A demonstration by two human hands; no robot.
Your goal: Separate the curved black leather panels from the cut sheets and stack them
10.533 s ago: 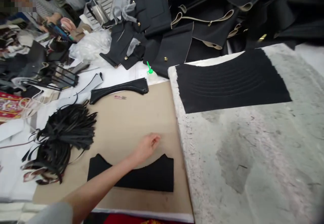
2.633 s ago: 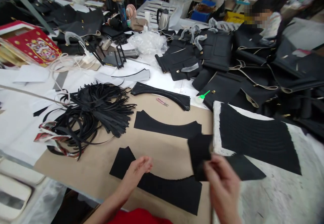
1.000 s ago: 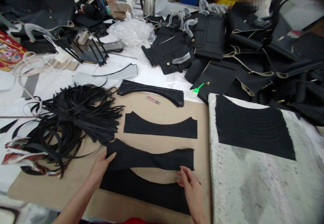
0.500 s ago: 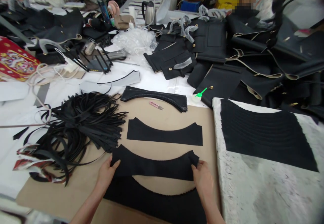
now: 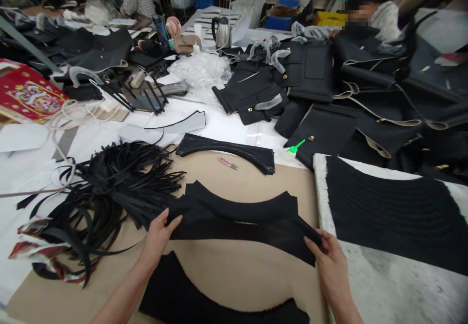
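A black curved panel (image 5: pixel 219 230) is stretched between my two hands, its lower edge lifted off the tan board. My left hand (image 5: pixel 161 231) pinches its left end between thumb and fingers. At the other end, my right hand (image 5: pixel 331 255) grips a corner that is folded or bunched. The held panel partly overlaps another black curved panel (image 5: pixel 241 206) behind it. Nearer to me lies a larger black piece (image 5: pixel 204 304) with a concave edge, cut off by the bottom of the view. Farther up, a stack of black curved pieces (image 5: pixel 226 152) sits above pink thread snips (image 5: pixel 227 163).
Black strips (image 5: pixel 120 187) are heaped on the left. At right, a pale slab (image 5: pixel 387 290) carries a black sheet (image 5: pixel 395 212). A small pot with a green stick (image 5: pixel 297 146), black bags (image 5: pixel 307 65) and a router (image 5: pixel 148 102) stand behind. Other people are farther back.
The held panel has risen and moved away from me, now overlapping the panel behind it. My hands have spread apart, the right one moving farther right. The view has shifted slightly.
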